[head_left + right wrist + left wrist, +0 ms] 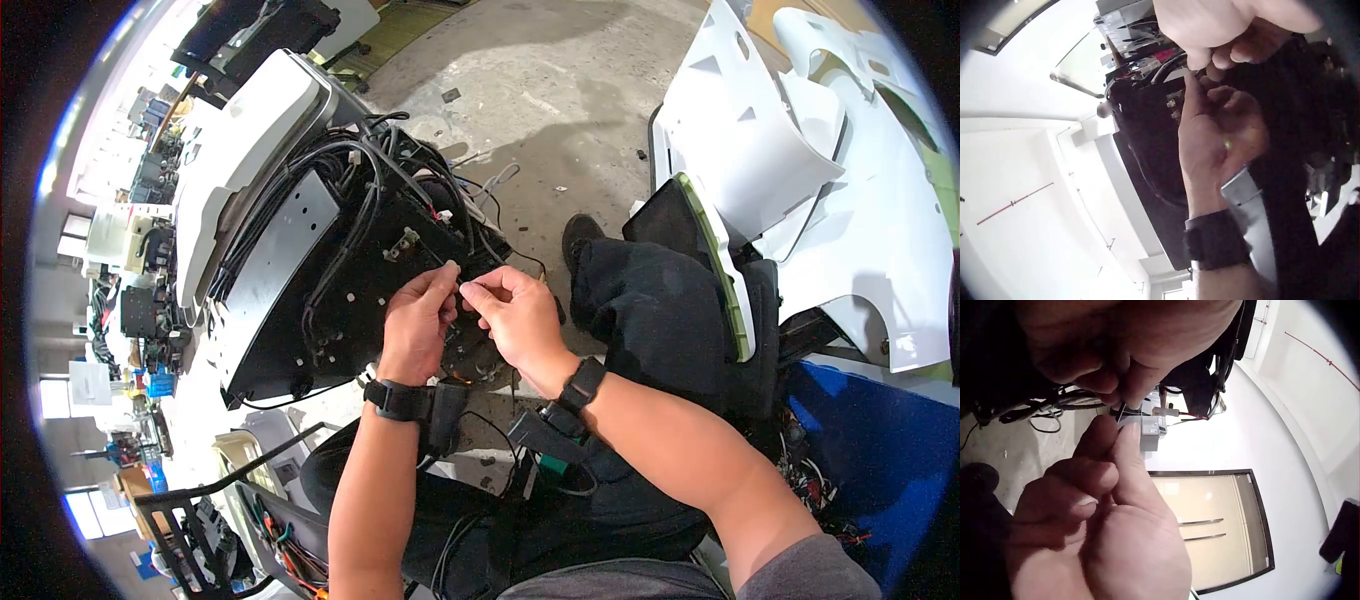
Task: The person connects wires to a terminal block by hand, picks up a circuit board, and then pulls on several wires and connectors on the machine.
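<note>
Hands meet in the head view: left hand (418, 320) and right hand (522, 318) each press thumb and finger together, just in front of a black panel (335, 315) and black cables (290, 170). Left wrist view: both pinch a thin pale strip (1125, 419), too fine to identify, between their fingertips; cream doors (1207, 509) stand behind. Right wrist view: fingertips meet near the panel; a black strap (1217, 240) circles the left wrist.

Black wrist straps (398, 401), a dark grey short sleeve (812, 572), black trousers (655, 315), a dark shoe (580, 236)
</note>
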Demonstrator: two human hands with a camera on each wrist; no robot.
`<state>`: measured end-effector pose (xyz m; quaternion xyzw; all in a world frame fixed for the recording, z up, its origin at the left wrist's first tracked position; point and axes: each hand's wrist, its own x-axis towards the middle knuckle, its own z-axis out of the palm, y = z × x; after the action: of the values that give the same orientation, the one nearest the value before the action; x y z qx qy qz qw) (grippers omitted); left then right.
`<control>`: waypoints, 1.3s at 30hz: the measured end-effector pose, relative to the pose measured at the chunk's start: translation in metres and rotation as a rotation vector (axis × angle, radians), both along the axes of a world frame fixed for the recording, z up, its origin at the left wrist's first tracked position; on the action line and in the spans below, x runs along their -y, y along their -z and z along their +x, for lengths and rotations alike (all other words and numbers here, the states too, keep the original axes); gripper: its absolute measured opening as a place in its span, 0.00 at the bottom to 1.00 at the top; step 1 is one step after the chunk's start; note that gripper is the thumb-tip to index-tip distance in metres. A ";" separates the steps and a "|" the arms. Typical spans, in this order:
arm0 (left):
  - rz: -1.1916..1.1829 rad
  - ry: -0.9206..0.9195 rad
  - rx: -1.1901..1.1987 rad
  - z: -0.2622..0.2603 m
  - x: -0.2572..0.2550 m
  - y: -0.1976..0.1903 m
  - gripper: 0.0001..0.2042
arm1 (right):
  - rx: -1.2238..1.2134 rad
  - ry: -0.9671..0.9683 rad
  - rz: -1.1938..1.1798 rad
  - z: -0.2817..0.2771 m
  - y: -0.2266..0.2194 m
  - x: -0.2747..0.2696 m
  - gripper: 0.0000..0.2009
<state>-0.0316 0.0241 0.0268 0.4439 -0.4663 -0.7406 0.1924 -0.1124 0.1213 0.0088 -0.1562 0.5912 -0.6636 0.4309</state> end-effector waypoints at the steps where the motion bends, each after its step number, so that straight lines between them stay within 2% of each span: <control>1: 0.000 -0.001 -0.001 0.000 0.000 0.001 0.08 | -0.001 -0.001 0.000 -0.001 0.002 0.000 0.09; 4: 0.002 0.006 -0.027 0.000 0.000 0.001 0.08 | -0.102 -0.015 -0.034 -0.001 0.003 -0.001 0.11; 6: -0.022 -0.004 -0.023 -0.002 0.001 -0.001 0.08 | 0.065 0.028 -0.091 0.001 -0.001 -0.003 0.14; 7: -0.022 -0.002 -0.023 -0.002 0.000 -0.002 0.08 | 0.066 0.029 -0.092 0.001 -0.002 -0.004 0.14; 9: -0.032 -0.029 0.004 -0.004 -0.002 -0.005 0.08 | 0.375 0.062 -0.068 0.001 -0.004 -0.007 0.17; 10: -0.032 -0.027 0.005 -0.003 -0.002 -0.005 0.08 | 0.402 0.035 -0.055 0.001 -0.005 -0.008 0.18; 13: -0.037 -0.029 -0.004 -0.003 0.000 -0.003 0.07 | 0.390 -0.072 -0.036 0.002 -0.003 -0.007 0.16; 15: -0.014 0.008 -0.034 -0.001 0.002 -0.002 0.07 | 0.384 -0.078 -0.028 0.004 -0.005 -0.006 0.13; 17: -0.021 0.008 -0.022 -0.002 0.001 -0.004 0.07 | 0.278 -0.053 -0.042 0.004 -0.006 -0.005 0.09; 24: -0.007 -0.017 -0.009 -0.002 -0.001 -0.006 0.07 | 0.176 -0.045 -0.023 0.004 -0.002 -0.003 0.07; 26: -0.009 -0.010 0.001 -0.001 -0.001 -0.004 0.07 | 0.038 -0.053 0.018 0.004 0.001 -0.003 0.07; 32: -0.029 0.022 0.001 -0.001 0.000 -0.004 0.09 | -0.127 -0.066 0.024 0.004 0.005 -0.003 0.08; 36: -0.015 0.021 -0.009 -0.001 0.002 -0.008 0.08 | -0.047 -0.048 -0.006 0.004 0.000 -0.003 0.12; 38: -0.016 0.012 -0.002 -0.001 0.001 -0.011 0.08 | 0.210 0.043 -0.030 0.003 -0.003 -0.004 0.16; 39: -0.016 0.003 0.005 -0.002 0.000 -0.012 0.08 | 0.210 0.044 -0.029 0.003 -0.004 -0.005 0.16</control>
<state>-0.0334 0.0246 0.0386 0.4433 -0.4732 -0.7362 0.1936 -0.1095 0.1261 0.0126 -0.0788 0.5364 -0.6942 0.4734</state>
